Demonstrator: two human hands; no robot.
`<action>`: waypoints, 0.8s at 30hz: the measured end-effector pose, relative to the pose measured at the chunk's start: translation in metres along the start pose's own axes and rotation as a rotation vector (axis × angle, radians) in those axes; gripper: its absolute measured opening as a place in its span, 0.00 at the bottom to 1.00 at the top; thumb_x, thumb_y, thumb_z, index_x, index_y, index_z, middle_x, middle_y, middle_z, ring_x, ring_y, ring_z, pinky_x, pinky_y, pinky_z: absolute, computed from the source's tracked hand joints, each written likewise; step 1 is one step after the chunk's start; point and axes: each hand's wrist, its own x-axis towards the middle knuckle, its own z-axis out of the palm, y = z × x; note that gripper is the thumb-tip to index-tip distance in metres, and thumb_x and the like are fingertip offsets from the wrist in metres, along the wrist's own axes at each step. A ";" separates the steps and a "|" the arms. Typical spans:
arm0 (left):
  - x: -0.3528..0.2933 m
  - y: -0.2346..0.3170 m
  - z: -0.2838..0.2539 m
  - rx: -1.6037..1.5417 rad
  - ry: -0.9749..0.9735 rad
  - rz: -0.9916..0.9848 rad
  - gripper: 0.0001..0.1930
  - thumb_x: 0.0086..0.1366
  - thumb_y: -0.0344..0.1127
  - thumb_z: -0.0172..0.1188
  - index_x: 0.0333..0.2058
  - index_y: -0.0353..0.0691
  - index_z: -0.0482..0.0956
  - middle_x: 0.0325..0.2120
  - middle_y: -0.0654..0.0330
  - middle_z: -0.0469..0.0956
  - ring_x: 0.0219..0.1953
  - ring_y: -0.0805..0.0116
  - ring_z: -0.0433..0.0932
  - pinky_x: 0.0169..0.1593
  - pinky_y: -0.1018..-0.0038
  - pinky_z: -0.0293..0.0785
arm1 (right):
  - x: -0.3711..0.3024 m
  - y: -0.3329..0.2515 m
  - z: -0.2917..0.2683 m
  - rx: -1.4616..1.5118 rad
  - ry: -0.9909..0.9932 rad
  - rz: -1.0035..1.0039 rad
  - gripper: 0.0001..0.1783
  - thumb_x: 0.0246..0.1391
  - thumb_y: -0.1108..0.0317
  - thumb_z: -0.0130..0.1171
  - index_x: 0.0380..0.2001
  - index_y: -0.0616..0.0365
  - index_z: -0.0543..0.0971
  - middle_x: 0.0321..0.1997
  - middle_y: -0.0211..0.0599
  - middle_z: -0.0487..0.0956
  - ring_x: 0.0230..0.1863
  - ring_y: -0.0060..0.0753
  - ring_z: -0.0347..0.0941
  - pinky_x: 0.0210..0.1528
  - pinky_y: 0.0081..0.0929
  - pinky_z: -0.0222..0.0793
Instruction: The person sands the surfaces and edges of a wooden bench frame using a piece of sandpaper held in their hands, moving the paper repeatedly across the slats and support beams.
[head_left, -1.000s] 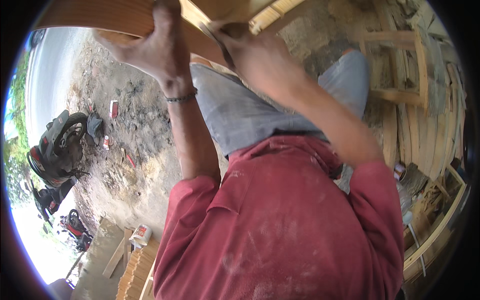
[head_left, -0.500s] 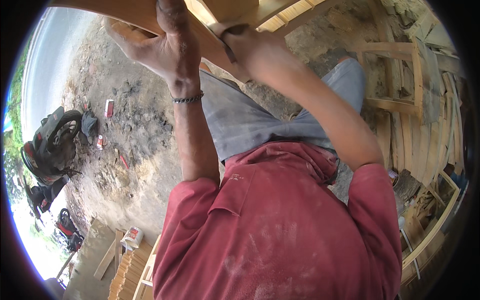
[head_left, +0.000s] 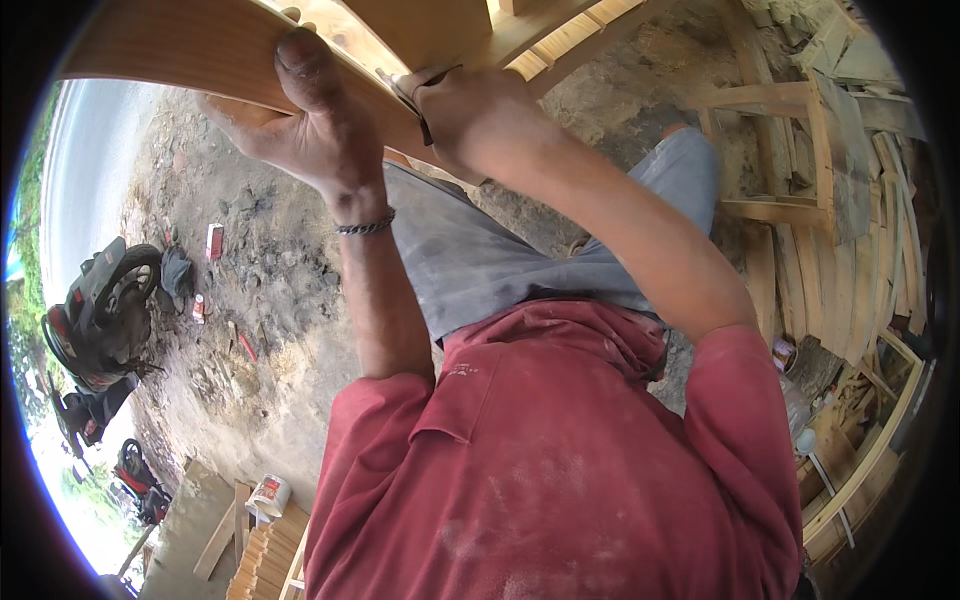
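Closest in, the person's red shirt (head_left: 560,450) fills the lower middle, dusted pale, with grey shorts (head_left: 500,260) just above it. Both bare forearms rise from the shirt to a curved wooden board (head_left: 200,50) that runs across the top of the view.

The left hand (head_left: 305,135) is wrapped around the board's lower edge, thumb pressed flat against its face and fingers curled behind it, so it is closed on the wood. A thin metal bracelet (head_left: 365,226) sits on that wrist, just below the board.

The right hand (head_left: 465,115) lies just right of the left one, touching the same board. It is clenched around a small dark tool (head_left: 410,95) whose tip lies against the wood; what kind of tool it is I cannot tell.

Below the board and to the left, bare dirt ground (head_left: 250,300) spreads out with small bits of litter. Further left of the board, near the rim, stand parked motorbikes (head_left: 100,310). A small paint tin (head_left: 268,495) sits low, left of the shirt. Right of the board, well apart from it, wooden frames (head_left: 800,150) and stacked planks (head_left: 850,290) lean together.
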 end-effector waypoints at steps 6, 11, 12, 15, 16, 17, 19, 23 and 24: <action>0.001 -0.012 -0.001 -0.035 0.032 0.089 0.33 0.70 0.54 0.57 0.56 0.28 0.62 0.41 0.45 0.79 0.43 0.60 0.80 0.46 0.66 0.82 | -0.025 -0.009 0.004 0.081 0.195 0.053 0.22 0.54 0.71 0.57 0.54 0.52 0.74 0.34 0.46 0.83 0.33 0.51 0.82 0.36 0.46 0.79; -0.002 -0.004 -0.007 -0.030 0.010 0.031 0.35 0.69 0.56 0.59 0.57 0.28 0.62 0.41 0.46 0.79 0.42 0.60 0.80 0.45 0.67 0.81 | -0.036 -0.008 0.006 0.100 0.130 0.066 0.10 0.55 0.70 0.57 0.41 0.55 0.77 0.30 0.43 0.83 0.35 0.46 0.83 0.36 0.42 0.78; -0.001 -0.006 -0.004 -0.049 0.049 0.038 0.35 0.69 0.55 0.59 0.57 0.27 0.62 0.41 0.46 0.79 0.42 0.60 0.80 0.45 0.67 0.81 | -0.034 -0.008 0.007 0.104 0.141 0.048 0.10 0.55 0.68 0.57 0.40 0.56 0.78 0.30 0.43 0.83 0.35 0.44 0.83 0.36 0.41 0.78; -0.002 -0.011 0.002 -0.078 0.070 0.034 0.35 0.69 0.55 0.58 0.57 0.26 0.62 0.41 0.45 0.79 0.42 0.60 0.80 0.45 0.67 0.81 | -0.003 0.002 0.005 0.170 0.187 -0.054 0.15 0.55 0.66 0.58 0.45 0.59 0.79 0.31 0.46 0.82 0.36 0.43 0.83 0.37 0.41 0.78; -0.001 -0.013 -0.003 -0.063 0.028 0.025 0.35 0.69 0.55 0.58 0.56 0.26 0.63 0.41 0.45 0.79 0.42 0.60 0.80 0.45 0.66 0.82 | -0.010 0.002 0.007 0.152 0.154 -0.003 0.17 0.55 0.68 0.57 0.49 0.56 0.77 0.33 0.46 0.82 0.35 0.46 0.83 0.37 0.44 0.78; 0.000 -0.014 -0.007 -0.041 -0.010 0.019 0.35 0.69 0.55 0.57 0.56 0.25 0.63 0.41 0.45 0.79 0.42 0.59 0.80 0.46 0.66 0.82 | -0.021 -0.001 0.009 0.136 0.122 0.041 0.20 0.55 0.70 0.55 0.53 0.52 0.76 0.35 0.47 0.82 0.34 0.50 0.82 0.36 0.47 0.78; 0.001 -0.017 -0.003 -0.042 0.073 0.061 0.35 0.69 0.56 0.57 0.56 0.24 0.64 0.41 0.45 0.79 0.42 0.59 0.80 0.45 0.65 0.81 | -0.040 -0.004 0.011 0.150 0.314 -0.017 0.23 0.58 0.71 0.52 0.58 0.48 0.73 0.35 0.49 0.82 0.34 0.53 0.82 0.37 0.47 0.79; -0.003 -0.015 0.002 -0.020 0.089 0.051 0.35 0.70 0.57 0.54 0.56 0.24 0.65 0.43 0.44 0.78 0.44 0.57 0.79 0.47 0.64 0.80 | -0.004 0.010 0.005 0.223 0.048 -0.028 0.28 0.59 0.69 0.52 0.64 0.44 0.70 0.38 0.43 0.83 0.30 0.49 0.82 0.30 0.45 0.78; -0.005 -0.016 0.000 -0.037 0.082 0.030 0.35 0.70 0.57 0.53 0.56 0.24 0.66 0.43 0.44 0.77 0.45 0.57 0.79 0.48 0.64 0.80 | -0.013 0.009 0.004 0.200 0.086 0.001 0.27 0.59 0.70 0.52 0.63 0.44 0.71 0.38 0.42 0.83 0.32 0.49 0.82 0.33 0.45 0.78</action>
